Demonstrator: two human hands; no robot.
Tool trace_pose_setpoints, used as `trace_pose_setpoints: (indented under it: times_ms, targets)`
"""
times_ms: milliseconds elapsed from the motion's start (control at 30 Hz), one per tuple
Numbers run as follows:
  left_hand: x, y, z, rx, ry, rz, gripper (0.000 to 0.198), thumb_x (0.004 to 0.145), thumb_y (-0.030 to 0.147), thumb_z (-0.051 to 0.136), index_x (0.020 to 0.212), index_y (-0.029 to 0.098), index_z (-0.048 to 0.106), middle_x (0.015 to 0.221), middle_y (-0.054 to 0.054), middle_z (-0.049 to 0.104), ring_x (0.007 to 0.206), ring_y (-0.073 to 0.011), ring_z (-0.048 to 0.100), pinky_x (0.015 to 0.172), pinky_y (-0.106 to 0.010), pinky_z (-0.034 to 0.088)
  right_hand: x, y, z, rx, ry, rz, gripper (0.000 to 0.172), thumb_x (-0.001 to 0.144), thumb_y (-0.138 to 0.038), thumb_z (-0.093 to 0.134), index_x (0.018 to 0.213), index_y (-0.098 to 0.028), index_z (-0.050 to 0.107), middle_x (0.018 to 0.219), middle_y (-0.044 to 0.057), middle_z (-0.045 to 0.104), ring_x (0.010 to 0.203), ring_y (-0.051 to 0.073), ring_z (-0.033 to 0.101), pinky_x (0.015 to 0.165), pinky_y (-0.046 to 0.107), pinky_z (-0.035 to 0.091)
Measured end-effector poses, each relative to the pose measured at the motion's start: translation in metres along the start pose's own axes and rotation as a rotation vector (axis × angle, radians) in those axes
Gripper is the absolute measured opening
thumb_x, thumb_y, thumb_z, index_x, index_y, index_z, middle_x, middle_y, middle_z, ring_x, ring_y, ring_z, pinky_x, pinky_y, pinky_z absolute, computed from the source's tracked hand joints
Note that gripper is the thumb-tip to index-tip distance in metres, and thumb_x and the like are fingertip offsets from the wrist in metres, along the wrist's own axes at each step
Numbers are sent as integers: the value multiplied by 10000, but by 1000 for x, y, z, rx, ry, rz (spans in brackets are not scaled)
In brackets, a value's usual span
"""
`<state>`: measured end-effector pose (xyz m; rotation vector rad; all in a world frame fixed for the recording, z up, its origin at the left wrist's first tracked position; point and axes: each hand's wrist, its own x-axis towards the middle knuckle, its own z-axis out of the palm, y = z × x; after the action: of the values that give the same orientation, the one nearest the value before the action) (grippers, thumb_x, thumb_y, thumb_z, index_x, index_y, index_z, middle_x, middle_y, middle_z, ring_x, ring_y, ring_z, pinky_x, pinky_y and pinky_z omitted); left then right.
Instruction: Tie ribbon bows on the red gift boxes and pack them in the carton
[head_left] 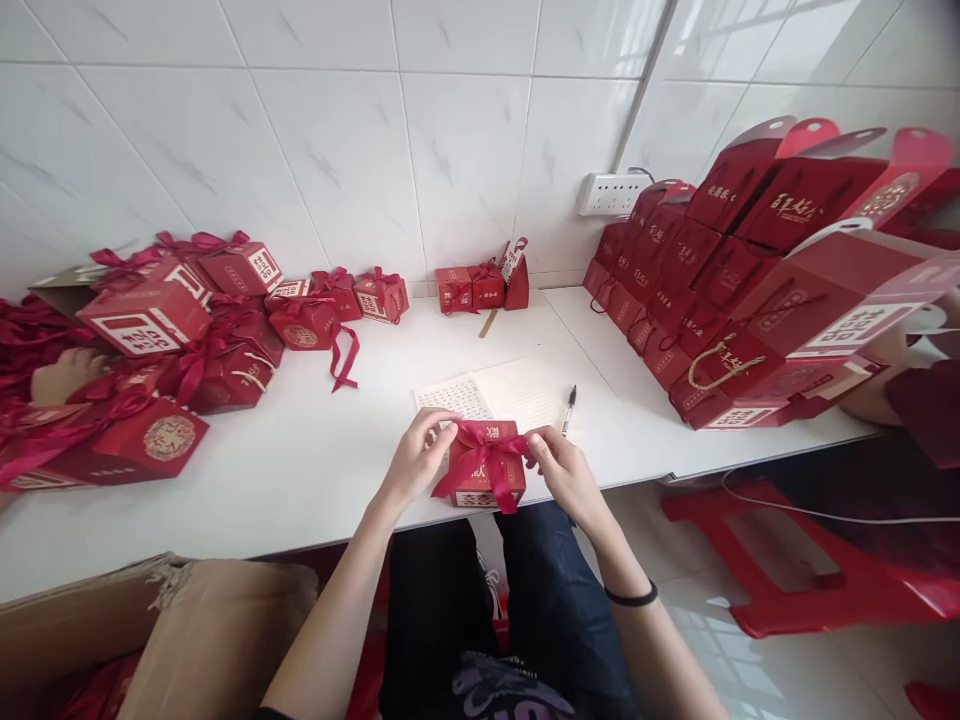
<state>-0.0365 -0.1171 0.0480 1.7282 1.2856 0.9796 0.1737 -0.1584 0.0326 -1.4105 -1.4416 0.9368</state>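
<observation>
A small red gift box (466, 484) sits at the table's front edge, right in front of me. Across its top lies a dark red ribbon bow (489, 455), with two tails hanging down the near side. My left hand (420, 455) pinches the bow's left loop between thumb and fingers. On the other side, my right hand (561, 465) pinches the right loop the same way. Behind the box lies an open notebook (517, 395) with handwriting on its left page, and a black pen (571, 410) rests at its right edge.
Red boxes with bows (142, 320) pile up at the left, where another person's hand (69, 375) reaches in. Stacked red handled boxes (720, 260) fill the right. Small boxes (472, 288) stand by the wall. A cardboard carton (217, 630) and red stool (810, 550) are below.
</observation>
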Motion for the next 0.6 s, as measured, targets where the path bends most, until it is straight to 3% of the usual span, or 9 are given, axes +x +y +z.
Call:
trace_pose_setpoints:
  times_ms: [133, 267, 400, 600]
  targets:
    - [6, 6, -2, 1, -90, 40, 286, 867, 419, 457, 900, 205, 643, 1061, -48, 595, 1012, -191, 552, 816, -301, 444, 2, -2, 9, 22, 23, 21, 455, 798, -643, 526, 743, -191, 544, 694, 28, 596, 652, 166, 546, 588, 279, 421]
    - [8, 10, -5, -69, -172, 52, 222, 820, 383, 547, 753, 175, 589, 983, -51, 601, 902, -176, 554, 753, -292, 437, 4, -2, 10, 142, 15, 44, 438, 767, -619, 577, 690, -193, 514, 637, -1, 542, 597, 139, 488, 556, 261, 372]
    - [6, 13, -9, -233, -312, 29, 200, 822, 341, 548, 730, 164, 569, 798, -26, 593, 760, -139, 544, 704, -277, 423, 5, -5, 9, 280, -3, 63, 464, 731, -635, 606, 646, -192, 500, 565, -29, 469, 548, 117, 424, 535, 252, 342]
    - [5, 14, -8, -242, -312, -19, 170, 817, 321, 557, 745, 170, 529, 682, 18, 523, 619, -93, 476, 589, -232, 376, 6, 0, 13, 466, -33, 141, 447, 713, -595, 663, 642, -185, 499, 586, -30, 496, 570, 108, 437, 583, 250, 370]
